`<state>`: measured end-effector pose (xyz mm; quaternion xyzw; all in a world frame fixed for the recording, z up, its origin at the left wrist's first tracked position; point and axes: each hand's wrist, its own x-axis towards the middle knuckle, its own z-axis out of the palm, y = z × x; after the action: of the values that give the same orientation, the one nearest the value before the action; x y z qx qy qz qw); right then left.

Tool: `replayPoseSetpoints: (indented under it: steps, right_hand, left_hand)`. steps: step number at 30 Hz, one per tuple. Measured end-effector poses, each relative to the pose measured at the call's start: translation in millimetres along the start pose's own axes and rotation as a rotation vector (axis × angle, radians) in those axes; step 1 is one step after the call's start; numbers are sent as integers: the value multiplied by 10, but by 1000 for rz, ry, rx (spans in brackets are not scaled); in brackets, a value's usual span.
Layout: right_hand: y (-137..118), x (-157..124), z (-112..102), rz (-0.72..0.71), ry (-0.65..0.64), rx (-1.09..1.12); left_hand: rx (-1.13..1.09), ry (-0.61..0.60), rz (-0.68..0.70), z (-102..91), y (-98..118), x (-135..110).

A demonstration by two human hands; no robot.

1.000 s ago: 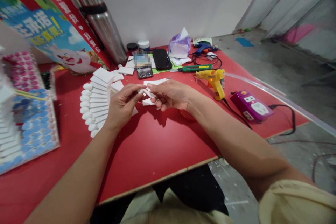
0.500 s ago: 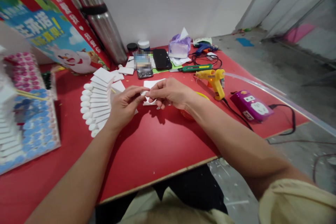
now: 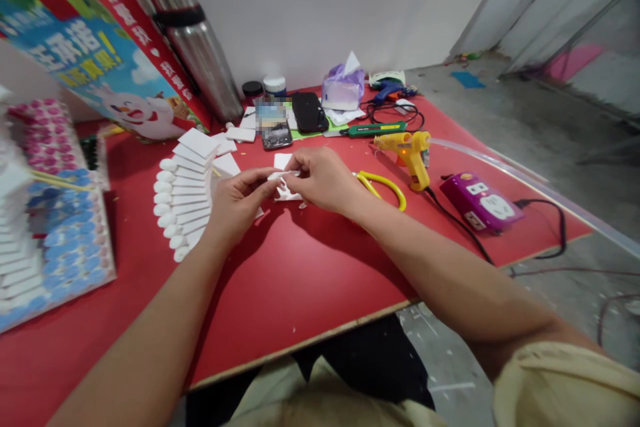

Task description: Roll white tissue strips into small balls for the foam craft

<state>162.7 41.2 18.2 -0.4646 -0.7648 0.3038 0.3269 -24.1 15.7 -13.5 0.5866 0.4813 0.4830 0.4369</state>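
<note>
Both my hands meet over the middle of the red table (image 3: 300, 267). My left hand (image 3: 239, 199) and my right hand (image 3: 323, 179) each pinch an end of a small white foam piece (image 3: 281, 175) held just above the table. More white foam scraps (image 3: 286, 193) lie under my hands. To the left lies a fan of white foam strips (image 3: 183, 197) with rounded ends. Yellow-handled scissors (image 3: 383, 183) lie just right of my right hand.
A yellow glue gun (image 3: 410, 155) stands right of the scissors, its cord running to a purple power strip (image 3: 480, 203). At the back: a steel flask (image 3: 193, 47), phones (image 3: 309, 112), tissues (image 3: 343, 87), a green cutter (image 3: 375, 129). A colourful board (image 3: 55, 227) lies at left.
My right hand has shifted slightly left and turned, uncovering the yellow scissors behind it. The foam piece stays pinched between both hands.
</note>
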Motion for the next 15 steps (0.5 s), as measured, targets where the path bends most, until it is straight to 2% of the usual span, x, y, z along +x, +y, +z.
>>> replayPoseSetpoints:
  steps: [3, 7, 15]
  right_hand:
    - [11, -9, 31, -138, 47, -187]
    - [55, -6, 73, -243, 58, -320]
    - [79, -3, 65, -347, -54, -473]
  left_hand:
    - [-20, -7, -24, -2, 14, -4]
    - [-53, 1, -53, -3, 36, -8]
    - [-56, 32, -60, -12, -13, 0]
